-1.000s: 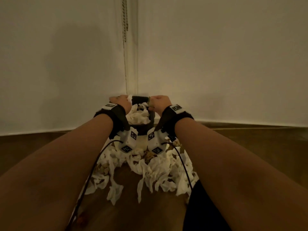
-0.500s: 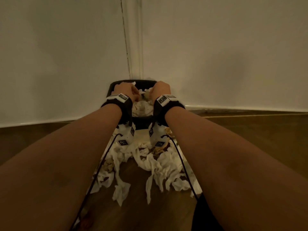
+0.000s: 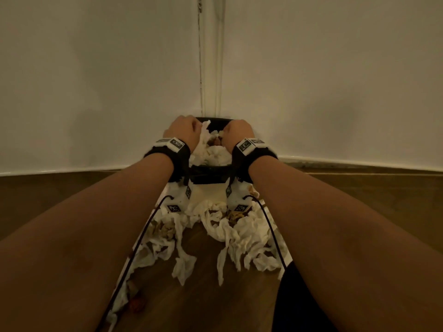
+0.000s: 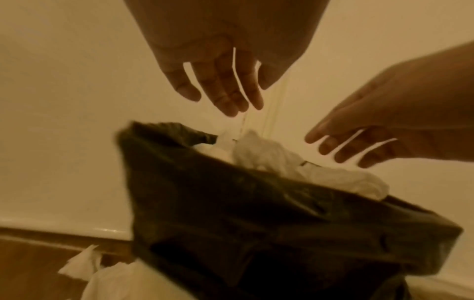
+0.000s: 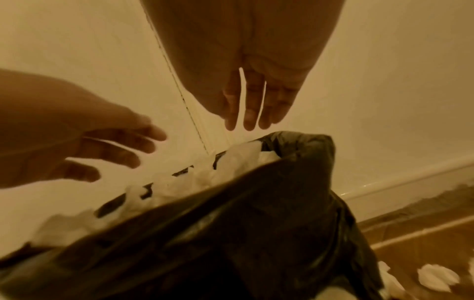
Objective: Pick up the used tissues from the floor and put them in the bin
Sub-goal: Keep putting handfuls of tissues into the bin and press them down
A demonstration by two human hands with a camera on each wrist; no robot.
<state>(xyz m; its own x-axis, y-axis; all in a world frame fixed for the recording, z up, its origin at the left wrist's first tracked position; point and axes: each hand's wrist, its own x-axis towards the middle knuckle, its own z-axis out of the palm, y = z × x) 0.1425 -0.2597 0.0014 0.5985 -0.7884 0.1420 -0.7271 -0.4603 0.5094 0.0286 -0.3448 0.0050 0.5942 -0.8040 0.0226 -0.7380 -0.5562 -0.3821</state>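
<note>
A bin with a black liner (image 3: 208, 175) stands in the corner, heaped with crumpled white tissues (image 3: 212, 155). My left hand (image 3: 183, 131) and right hand (image 3: 238, 133) hover side by side over its mouth. In the left wrist view the left hand (image 4: 220, 87) has straight, spread fingers and holds nothing above the tissues in the bin (image 4: 269, 158). The right hand (image 5: 256, 105) hangs the same way, empty, above the bin's rim (image 5: 295, 146). Many more used tissues (image 3: 239, 236) lie on the wooden floor in front of the bin.
White walls meet in a corner right behind the bin, with a skirting board (image 3: 335, 161) along the floor. Brownish scraps (image 3: 163, 232) lie among the floor tissues. Cables from the wrist cameras trail over the pile. A dark shape (image 3: 294, 300) sits at lower right.
Both hands have moved forward over the bin's mouth and their fingers have spread. The tissues they carried now lie on the heap in the bin.
</note>
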